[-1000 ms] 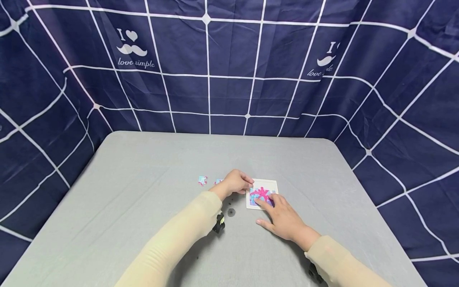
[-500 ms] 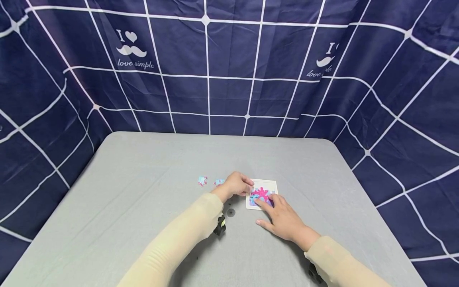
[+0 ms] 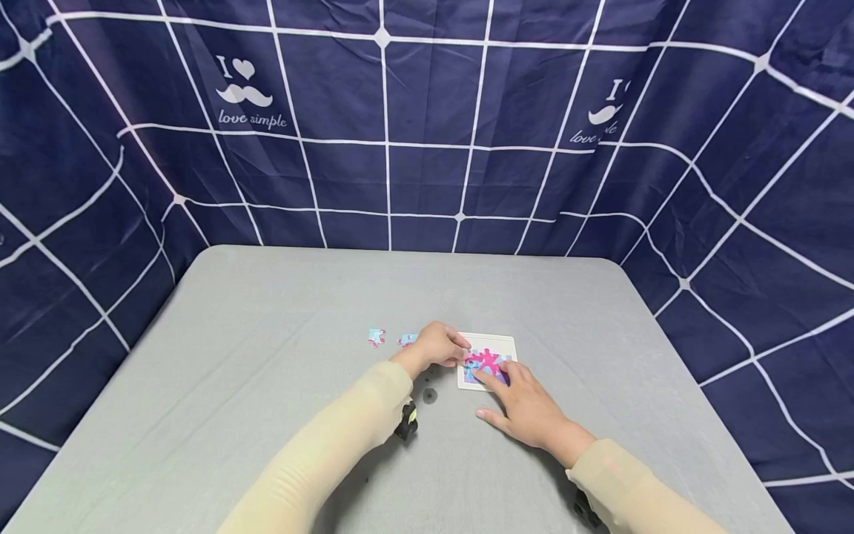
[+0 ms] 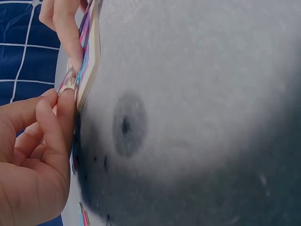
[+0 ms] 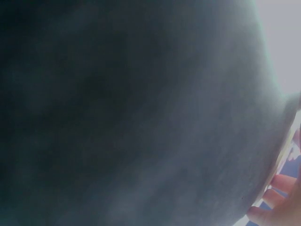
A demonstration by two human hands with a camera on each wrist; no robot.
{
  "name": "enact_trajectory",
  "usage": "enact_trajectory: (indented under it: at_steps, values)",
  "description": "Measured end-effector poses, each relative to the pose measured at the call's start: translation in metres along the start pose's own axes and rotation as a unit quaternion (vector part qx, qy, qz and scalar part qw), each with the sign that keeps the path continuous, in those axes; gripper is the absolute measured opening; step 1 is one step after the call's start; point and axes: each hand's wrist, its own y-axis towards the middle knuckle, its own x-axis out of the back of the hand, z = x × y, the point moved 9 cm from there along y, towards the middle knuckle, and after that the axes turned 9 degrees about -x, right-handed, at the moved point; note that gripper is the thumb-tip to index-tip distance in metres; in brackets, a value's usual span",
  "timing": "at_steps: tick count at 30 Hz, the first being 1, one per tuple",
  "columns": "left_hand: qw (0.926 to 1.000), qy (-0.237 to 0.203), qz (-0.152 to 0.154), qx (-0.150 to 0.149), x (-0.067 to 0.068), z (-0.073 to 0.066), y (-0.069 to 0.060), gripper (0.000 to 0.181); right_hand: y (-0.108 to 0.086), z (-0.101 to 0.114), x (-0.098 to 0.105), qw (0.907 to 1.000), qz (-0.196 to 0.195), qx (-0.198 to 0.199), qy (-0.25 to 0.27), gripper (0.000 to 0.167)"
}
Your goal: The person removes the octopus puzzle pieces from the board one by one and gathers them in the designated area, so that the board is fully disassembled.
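A white square tray (image 3: 494,343) lies on the table, its lower part filled with joined pink, blue and purple puzzle pieces (image 3: 489,362). At its left edge my left hand (image 3: 437,345) pinches a small puzzle piece (image 4: 67,81) between thumb and fingertips, seen close in the left wrist view. My right hand (image 3: 530,408) is spread from the lower right, with fingertips resting on the joined pieces and the thumb on the table. In the right wrist view, some fingers (image 5: 278,202) show at the lower right by the tray's edge.
Two loose puzzle pieces, one at the left (image 3: 376,337) and one beside my left wrist (image 3: 408,339), lie on the grey table (image 3: 320,297). A dark round spot (image 3: 430,396) marks the tabletop below the left hand. Blue curtains with white lines hang behind and at both sides.
The left hand has shifted only slightly at the tray's left edge, and pink now shows by its fingertips. The right hand has kept its place.
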Motion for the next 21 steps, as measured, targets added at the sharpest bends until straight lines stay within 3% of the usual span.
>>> enact_trajectory:
  at_steps: [12,21]
  values:
    - [0.9996,-0.023,0.018,-0.003,0.015,0.007,-0.005,0.012,0.000,-0.001,-0.002,1.0000,-0.005,0.003,0.000,0.062]
    - [0.9977,-0.033,0.059,0.002,0.020,0.016,-0.013,0.015,-0.001,0.000,-0.002,1.0000,-0.004,0.002,0.002,0.062]
